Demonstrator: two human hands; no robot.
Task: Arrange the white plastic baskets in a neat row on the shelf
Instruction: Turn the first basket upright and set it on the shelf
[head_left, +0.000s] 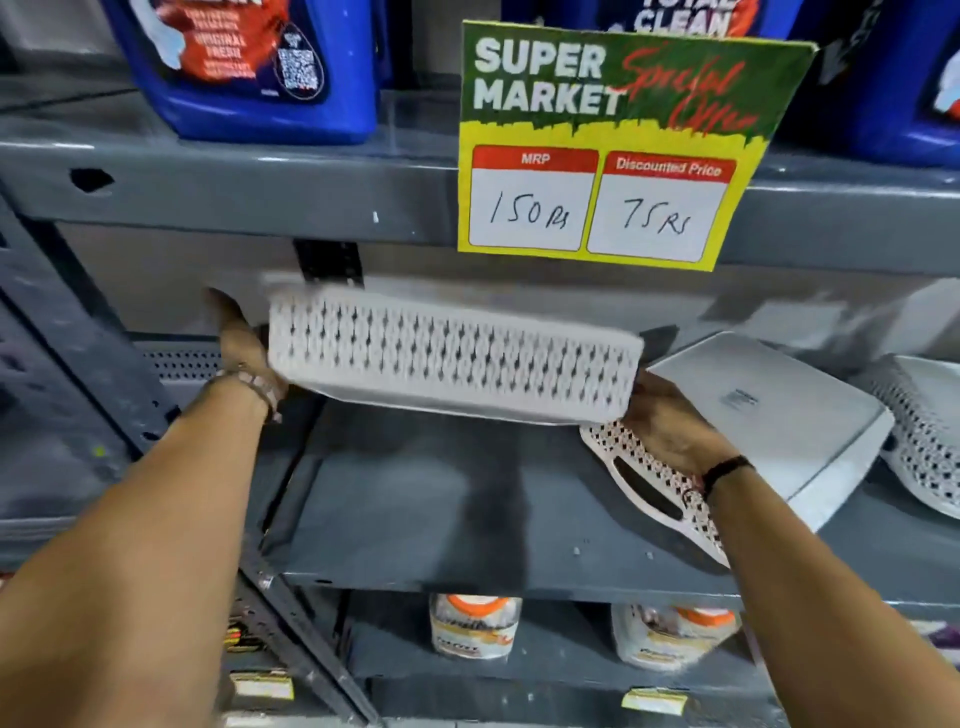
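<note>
Three white plastic baskets show on the grey shelf (415, 499), and both hands are on one of them. This held basket (452, 358) is long, with a lattice side facing the camera, and it hangs in the air between the hands, tilted and clear of the shelf surface below it. The left hand (244, 348) is wrapped around its left end, fingers curled behind the wall. The right hand (670, 421) grips its lower right corner from beneath.

Just under and beyond the right hand lies a second basket (769, 410), turned over so its flat bottom faces up, leaning on the shelf; its lattice end with a slot handle pokes out below the right wrist. Further right of that hand, at the edge of view, sits a third basket (924, 447), partly cut off.

Above the hands, one green and yellow offer sign (618, 145) hangs from the upper shelf edge, with two price boxes. Two blue detergent containers (249, 67) stand up there, one to the left of the sign, one to the right. Below the hands, on the lower shelf, two orange-capped bottles (475, 626) stand side by side.
</note>
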